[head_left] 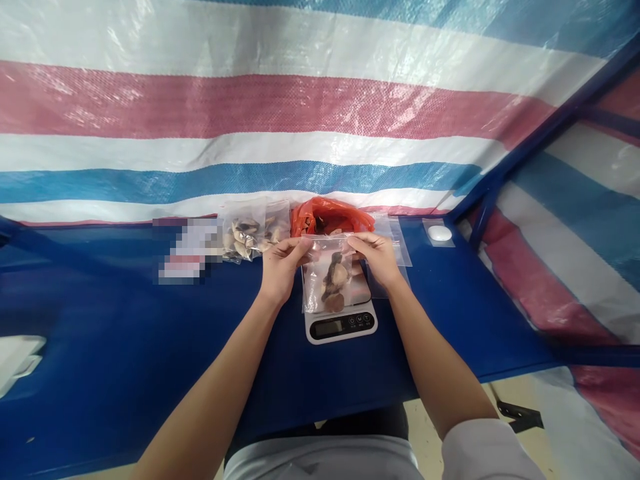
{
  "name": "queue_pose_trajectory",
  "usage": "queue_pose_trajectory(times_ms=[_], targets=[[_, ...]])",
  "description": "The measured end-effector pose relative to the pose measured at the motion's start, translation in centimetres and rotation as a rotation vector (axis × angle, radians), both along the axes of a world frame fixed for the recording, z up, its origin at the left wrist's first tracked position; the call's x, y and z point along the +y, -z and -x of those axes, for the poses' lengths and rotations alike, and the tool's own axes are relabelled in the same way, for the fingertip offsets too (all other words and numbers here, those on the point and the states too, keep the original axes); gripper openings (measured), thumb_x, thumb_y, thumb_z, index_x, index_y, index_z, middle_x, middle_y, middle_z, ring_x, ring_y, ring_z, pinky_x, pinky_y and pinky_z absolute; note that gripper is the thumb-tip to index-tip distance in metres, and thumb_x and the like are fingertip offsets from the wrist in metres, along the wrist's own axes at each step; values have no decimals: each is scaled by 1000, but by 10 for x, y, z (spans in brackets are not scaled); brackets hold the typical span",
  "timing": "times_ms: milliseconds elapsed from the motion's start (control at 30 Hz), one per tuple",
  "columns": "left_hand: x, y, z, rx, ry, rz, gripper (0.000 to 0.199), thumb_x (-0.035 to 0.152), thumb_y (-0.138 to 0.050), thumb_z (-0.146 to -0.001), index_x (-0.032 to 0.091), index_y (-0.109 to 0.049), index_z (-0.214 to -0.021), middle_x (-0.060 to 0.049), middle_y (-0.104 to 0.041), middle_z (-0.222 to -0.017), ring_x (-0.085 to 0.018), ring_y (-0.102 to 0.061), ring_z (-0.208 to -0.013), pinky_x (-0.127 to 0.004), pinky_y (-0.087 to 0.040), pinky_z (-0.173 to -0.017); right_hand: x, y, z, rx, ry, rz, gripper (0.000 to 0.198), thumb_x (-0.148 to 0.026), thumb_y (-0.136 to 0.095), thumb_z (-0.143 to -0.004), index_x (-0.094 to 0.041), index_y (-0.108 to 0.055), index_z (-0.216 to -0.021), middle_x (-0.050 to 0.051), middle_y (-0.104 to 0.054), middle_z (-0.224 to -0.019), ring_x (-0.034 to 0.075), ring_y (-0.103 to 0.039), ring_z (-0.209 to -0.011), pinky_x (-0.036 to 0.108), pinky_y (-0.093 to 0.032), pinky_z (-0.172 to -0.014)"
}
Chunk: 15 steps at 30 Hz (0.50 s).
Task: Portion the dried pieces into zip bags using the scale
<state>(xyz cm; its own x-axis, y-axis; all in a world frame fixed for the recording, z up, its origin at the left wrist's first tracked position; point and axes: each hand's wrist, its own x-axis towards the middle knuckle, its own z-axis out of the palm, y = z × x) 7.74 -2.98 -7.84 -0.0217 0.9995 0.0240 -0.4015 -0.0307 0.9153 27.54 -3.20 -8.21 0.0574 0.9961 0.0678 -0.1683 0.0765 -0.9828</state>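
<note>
A clear zip bag [313, 287] hangs upright between my hands, with several brown and pale dried pieces, perhaps mushroom slices, in its lower half. My left hand [281, 263] pinches the bag's top left corner between thumb and fingers. At the top right corner, my right hand [377, 257] is closed on the same bag. Just below and behind it lies a white kitchen scale [343, 329] with a dark display and buttons; the bag covers much of its metal plate. Behind the bag sits an open red plastic bag [350, 215] with more dried pieces inside.
Filled clear bags [243, 233] stand left of the red bag. Flat clear bags [400, 240] lie to its right. A white oval object [440, 233] rests farther right on the blue table [165, 360]. A white container [17, 363] is at the left edge. Striped sheeting [250, 107] rises behind.
</note>
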Motion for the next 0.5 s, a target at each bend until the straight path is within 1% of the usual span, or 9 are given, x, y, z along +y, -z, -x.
queue_pose_trajectory(times_ms=[167,300,500], targets=[[1,-2,4,11,-12,6,30,41,-94,-58,18,-79,-70,-2,-74,-68,-12,-67,-62,-24,-57,-62,-1,-1,1,-25,7,-10,31,-52,-86,-67,-23,-78,-76,0,-75,-70,16,-70,-62,30,-62,-61],[1,-2,5,30,-14,-7,29,40,-94,-58,18,-79,-68,-3,-74,-67,-13,-66,-62,-24,-57,-62,-3,-2,2,-52,39,-23,32,-53,-85,-68,-22,-76,-73,1,-74,-69,16,-70,-61,28,-61,-58],[1,4,5,64,-15,-83,25,40,-90,-65,18,-79,-70,-3,-74,-67,-13,-65,-59,-26,-57,-62,-3,-1,4,-35,55,-10,31,-52,-83,-70,-22,-77,-78,0,-75,-72,15,-69,-59,27,-59,-55]])
